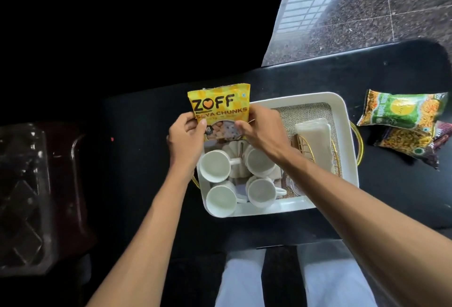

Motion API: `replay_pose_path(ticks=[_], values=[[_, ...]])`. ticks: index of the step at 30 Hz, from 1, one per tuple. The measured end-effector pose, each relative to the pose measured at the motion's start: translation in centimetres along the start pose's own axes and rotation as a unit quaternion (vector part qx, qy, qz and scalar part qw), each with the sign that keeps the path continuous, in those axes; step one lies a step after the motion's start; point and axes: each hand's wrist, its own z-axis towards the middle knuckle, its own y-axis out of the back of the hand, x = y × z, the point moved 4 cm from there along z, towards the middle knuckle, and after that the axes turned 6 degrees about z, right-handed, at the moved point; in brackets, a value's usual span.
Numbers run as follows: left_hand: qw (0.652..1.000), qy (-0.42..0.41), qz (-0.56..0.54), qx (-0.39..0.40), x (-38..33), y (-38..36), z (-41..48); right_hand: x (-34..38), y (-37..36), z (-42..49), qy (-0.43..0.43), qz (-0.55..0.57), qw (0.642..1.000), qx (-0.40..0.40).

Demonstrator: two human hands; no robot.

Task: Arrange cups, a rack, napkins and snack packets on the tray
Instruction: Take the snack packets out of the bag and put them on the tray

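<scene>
Pale trousers (247,279): bottom centre of the frame, beneath two bare forearms that reach up toward the middle.

Left hand (184,135): centre-left, fingers (193,122) curled shut round the lower left edge of the yellow packet (220,106).

Right hand (259,126): centre, thumb and fingers pinched on the same packet's lower right edge.

Yellow packet: glossy pouch, black "ZOFF" lettering with a heart, "SOYA CHUNKS" below; held upright over the upper left corner of the tray (347,150).

Tray: white, rectangular, gold handles, woven liner; centre-right on the black desk (146,172).

Cups (214,166): four, white, handled, grouped in the tray's left half around a white rack (234,150).

Napkins (315,140): pale stack, tray's right half, a gold wire holder (302,146) beside them.

Green packet (403,109) and brown packet (413,144): right edge of the frame, on the desk, outside the tray, overlapping.

Clear plastic container (24,196): left edge.
</scene>
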Motion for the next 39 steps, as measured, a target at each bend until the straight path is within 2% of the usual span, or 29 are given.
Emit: replay_pose_path(ticks=[5,10,12,14,16,19,21,23,26,29,33,36,39], values=[[1.000,0.002,-0.021,0.004,0.0,0.6,-1.0,0.6,0.7,-0.5,-0.016,0.023,1.000,-0.007],[0.991,-0.029,-0.053,-0.120,-1.5,2.4,-3.7,0.4,5.7,-3.5,-0.025,0.078,0.993,-0.087],[0.987,-0.065,-0.061,-0.132,-3.4,1.8,-5.3,-0.8,8.9,-5.6,-0.030,0.109,0.984,-0.136],[0.988,-0.112,-0.036,-0.097,-6.1,0.1,-6.7,-2.8,12.6,-7.7,-0.048,0.129,0.971,-0.197],[0.985,-0.169,0.013,-0.012,-9.2,-3.2,-8.0,-5.4,16.2,-9.6,-0.078,0.148,0.949,-0.268],[0.959,-0.245,0.076,0.123,-13.8,-9.9,-10.1,-9.9,21.4,-12.2,-0.118,0.153,0.898,-0.394],[0.940,-0.277,0.105,0.170,-16.4,-14.7,-11.5,-12.9,24.0,-13.1,-0.151,0.149,0.879,-0.427],[0.919,-0.316,0.134,0.196,-18.5,-19.1,-12.3,-16.3,25.4,-13.3,-0.202,0.178,0.870,-0.412],[0.877,-0.365,0.204,0.235,-20.3,-25.1,-12.0,-19.6,25.7,-12.4,-0.268,0.225,0.871,-0.345],[0.835,-0.376,0.310,0.254,-20.5,-29.9,-10.6,-20.3,26.1,-11.3,-0.268,0.174,0.895,-0.312],[0.794,-0.367,0.366,0.319,-20.0,-33.4,-9.3,-20.5,26.3,-9.6,-0.252,0.166,0.916,-0.265],[0.792,-0.337,0.385,0.334,-19.3,-34.0,-8.8,-20.2,26.3,-8.7,-0.234,0.159,0.931,-0.232],[0.812,-0.338,0.359,0.312,-19.0,-33.7,-8.9,-19.6,26.4,-8.0,-0.206,0.144,0.943,-0.219]])
